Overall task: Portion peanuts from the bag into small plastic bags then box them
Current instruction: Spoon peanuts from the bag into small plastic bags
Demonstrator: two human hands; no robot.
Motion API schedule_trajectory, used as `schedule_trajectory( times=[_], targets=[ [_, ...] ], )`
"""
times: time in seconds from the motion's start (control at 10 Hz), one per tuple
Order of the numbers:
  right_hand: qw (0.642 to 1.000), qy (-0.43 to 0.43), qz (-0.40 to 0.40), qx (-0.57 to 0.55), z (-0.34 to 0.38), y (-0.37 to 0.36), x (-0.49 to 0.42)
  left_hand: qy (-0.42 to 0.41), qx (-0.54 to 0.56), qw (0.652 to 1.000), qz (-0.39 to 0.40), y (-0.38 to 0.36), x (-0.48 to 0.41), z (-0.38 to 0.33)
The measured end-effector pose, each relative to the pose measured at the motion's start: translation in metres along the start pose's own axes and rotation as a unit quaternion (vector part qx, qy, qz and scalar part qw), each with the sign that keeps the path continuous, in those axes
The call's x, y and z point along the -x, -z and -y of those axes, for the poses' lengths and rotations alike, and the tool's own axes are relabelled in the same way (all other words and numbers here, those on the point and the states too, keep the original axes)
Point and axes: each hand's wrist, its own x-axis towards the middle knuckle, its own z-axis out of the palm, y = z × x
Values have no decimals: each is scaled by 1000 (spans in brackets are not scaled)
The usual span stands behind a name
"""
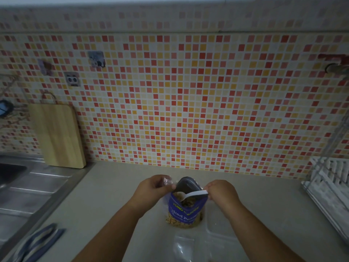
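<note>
From the head view, the blue peanut bag (184,208) stood upright on the grey counter (105,195) at 6 o'clock. Its top was open, showing a silver lining and peanuts inside, with more visible through a clear window low on its front. The left hand (151,188) pinched the bag's left rim, with a scrap of clear plastic (167,181) at its fingertips. The right hand (221,193) gripped the handle of a white spoon (190,195), whose bowl lay in the peanuts.

Bare counter lay behind the bag at 12 o'clock, up to the tiled wall (188,101). A sink (28,186) and cutting board (58,135) bounded 9 to 10 o'clock, a dish rack (328,186) bounded 3 o'clock, and a blue-handled tool (40,241) lay at 8 o'clock.

The front read "alted Peanu"; the yellow brand line was too blurred to read.
</note>
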Motion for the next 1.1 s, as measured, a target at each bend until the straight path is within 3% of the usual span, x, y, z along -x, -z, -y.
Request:
schedule_trajectory(
  times=[0.1,0.2,0.3,0.4,0.5,0.6,0.7,0.9,1.1],
  targets=[
    [1000,-8,18,-17,-8,9,-1,-5,-31,999,-24,3,0,0],
    [994,-26,25,-106,-24,10,-5,-38,-117,992,-32,5,2,-4],
    [945,-38,-76,-315,-36,11,15,-70,-185,980,-26,2,4,-9],
    [934,-113,-52,-336,-35,30,24,-87,-243,966,-23,-5,5,-12],
    [956,-99,-69,-267,-39,46,16,-102,-288,952,-24,-10,4,-15],
    [925,-39,-136,-352,-49,42,30,-111,-316,942,-25,-15,3,-18],
    [967,-55,-87,-234,-45,49,26,-121,-326,937,-20,-20,1,-22],
    [985,-14,-108,-134,-26,57,28,-130,-353,927,2,-32,-4,-27],
    [941,212,-238,-112,-1,58,59,-99,-251,963,-24,-46,-7,-26]
  ],
)
